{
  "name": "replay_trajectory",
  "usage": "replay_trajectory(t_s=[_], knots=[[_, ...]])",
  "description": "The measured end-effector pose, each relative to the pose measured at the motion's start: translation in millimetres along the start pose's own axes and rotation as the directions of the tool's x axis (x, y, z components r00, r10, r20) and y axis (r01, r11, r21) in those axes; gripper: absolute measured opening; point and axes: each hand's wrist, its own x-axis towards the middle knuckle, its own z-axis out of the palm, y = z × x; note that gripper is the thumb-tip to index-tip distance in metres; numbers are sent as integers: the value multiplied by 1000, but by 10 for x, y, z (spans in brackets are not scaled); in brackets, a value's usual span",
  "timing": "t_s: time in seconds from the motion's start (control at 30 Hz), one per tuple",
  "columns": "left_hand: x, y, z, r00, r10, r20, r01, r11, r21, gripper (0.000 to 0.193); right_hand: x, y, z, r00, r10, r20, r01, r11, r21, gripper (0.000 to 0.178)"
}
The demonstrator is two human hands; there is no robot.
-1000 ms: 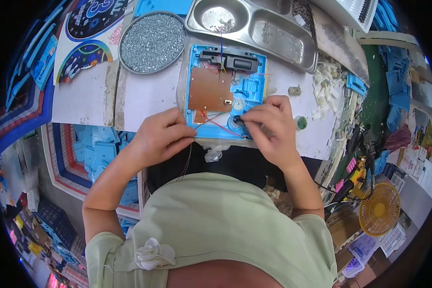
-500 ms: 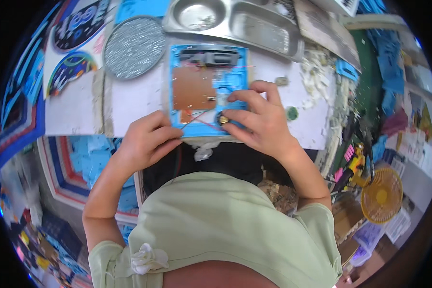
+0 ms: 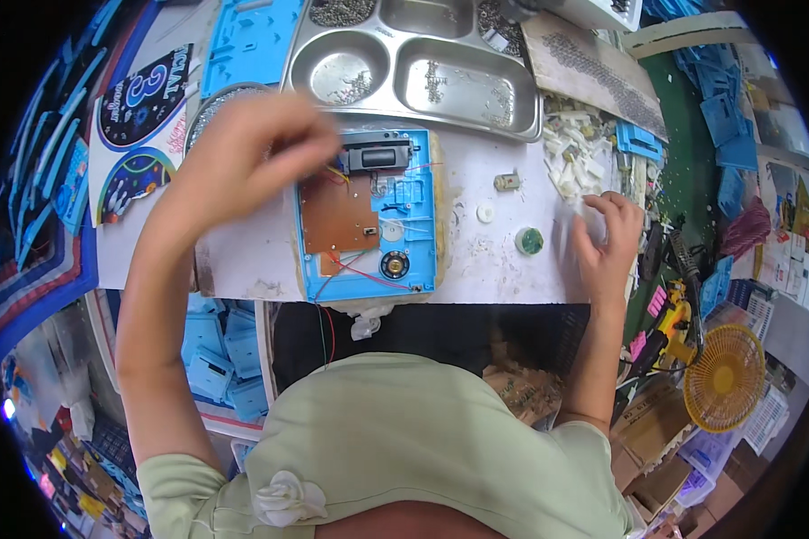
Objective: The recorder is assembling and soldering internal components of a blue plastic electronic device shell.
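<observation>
A blue plastic casing [image 3: 344, 287] lies on the table in front of me. Inside it are a brown circuit board [image 3: 340, 214], a small round black speaker [image 3: 394, 264], a black module [image 3: 378, 158] at the far end, and thin red and dark wires. My left hand [image 3: 252, 153] is raised over the round grey dish [image 3: 209, 106] beside the casing's far left corner; motion smears its fingers. On the right, my right hand [image 3: 609, 238] is open at the near edge of a heap of white plastic pieces [image 3: 573, 153], thumb and fingers apart.
A steel compartment tray [image 3: 404, 112] with small metal bits stands at the back. Right of the casing are a green round pot [image 3: 529, 241], a white disc [image 3: 485, 214] and a small beige cylinder [image 3: 507, 182]. Far right stands a yellow basket [image 3: 724, 377].
Both hands have left the casing: the left went up and away to the dish, the right moved right to the white pieces. The speaker that the right fingers touched now lies uncovered.
</observation>
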Motion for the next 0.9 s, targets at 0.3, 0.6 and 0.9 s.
replay_trajectory(t_s=[0.3, 0.6, 0.9], knots=[[1825, -297, 1068, 962, 204, 181, -260, 887, 381, 23, 74, -138, -101, 998, 66, 1, -63, 956, 286, 24], [1698, -262, 723, 975, 224, -14, -166, 761, 627, 14, 64, -320, -112, 995, 90, -30, -72, 926, 370, 27], [-481, 899, 374, 992, -111, -58, 85, 935, -344, 28, 226, -1240, -20, 944, -326, -54, 254, 612, 749, 41]])
